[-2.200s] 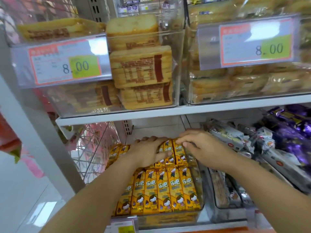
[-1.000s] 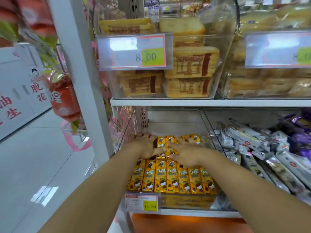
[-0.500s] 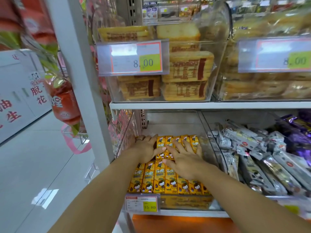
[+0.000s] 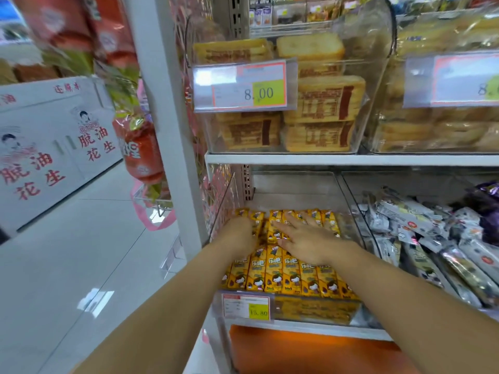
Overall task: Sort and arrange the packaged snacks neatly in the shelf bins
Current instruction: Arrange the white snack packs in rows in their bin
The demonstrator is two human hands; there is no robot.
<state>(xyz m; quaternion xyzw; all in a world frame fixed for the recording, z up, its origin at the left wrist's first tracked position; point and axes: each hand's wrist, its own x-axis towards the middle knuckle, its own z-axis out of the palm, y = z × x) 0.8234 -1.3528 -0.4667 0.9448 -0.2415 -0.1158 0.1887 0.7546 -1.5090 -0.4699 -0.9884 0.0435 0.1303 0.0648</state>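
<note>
**Both hands flat on the yellow packs**

Spread wider than half a second ago, right hand [image 4: 310, 238] with fingers fanned and palm down across the back row of yellow snack packs [image 4: 286, 276]; left hand [image 4: 241, 233] shifted slightly, lying at the left end of the same row.

Glossy, slim rectangular wrappers, yellow with cartoon faces and brown print, laid side by side in two flat rows inside a clear plastic bin [image 4: 348, 209] on the lower shelf. Hard, see-through walls; bare space at the back of the bin.

Grip of the right hand fully open, pressing on pack tops, holding nothing. Grip of the left hand loosely curled over the packs; whether closed on any of them, cannot tell.

Price tag [image 4: 247, 306] clipped on the bin front. To the right, a neighbouring bin heaped with crinkly silver-white packets [image 4: 405, 220], jumbled. Above, a white shelf board [image 4: 351, 159] carrying clear bins of stacked toast slices in film [image 4: 321, 114], with another tag reading 8.00 [image 4: 245, 86]. White upright post [image 4: 162, 103] at left, red bags [image 4: 140, 149] hanging beside it.
</note>
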